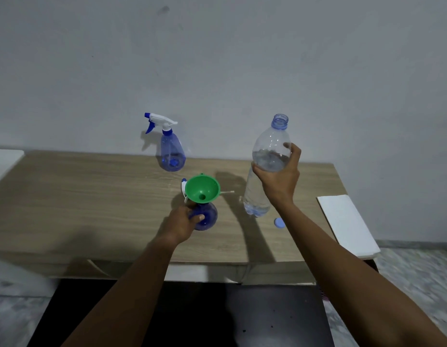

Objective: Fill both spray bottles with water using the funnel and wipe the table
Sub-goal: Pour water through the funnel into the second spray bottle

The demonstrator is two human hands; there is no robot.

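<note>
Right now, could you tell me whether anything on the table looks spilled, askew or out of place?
No spill is visible. The loose spray head lies behind the green funnel, and the blue cap lies loose near the water bottle. Both seem expected during filling.

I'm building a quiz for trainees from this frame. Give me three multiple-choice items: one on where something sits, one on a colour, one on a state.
1. Where is the funnel?
A. In the mouth of the spray bottle held by the left hand
B. Flat on the table
C. On the far spray bottle

2. What colour is the funnel?
A. Red
B. Green
C. Yellow

3. What state is the water bottle in?
A. Capped, lying down
B. Uncapped, held upright
C. Capped, standing alone

Answers:
1 A: the funnel sits atop the near spray bottle gripped by the left hand.
2 B: its cone is green.
3 B: the right hand holds the water bottle open-necked; its cap lies on the table.
</note>
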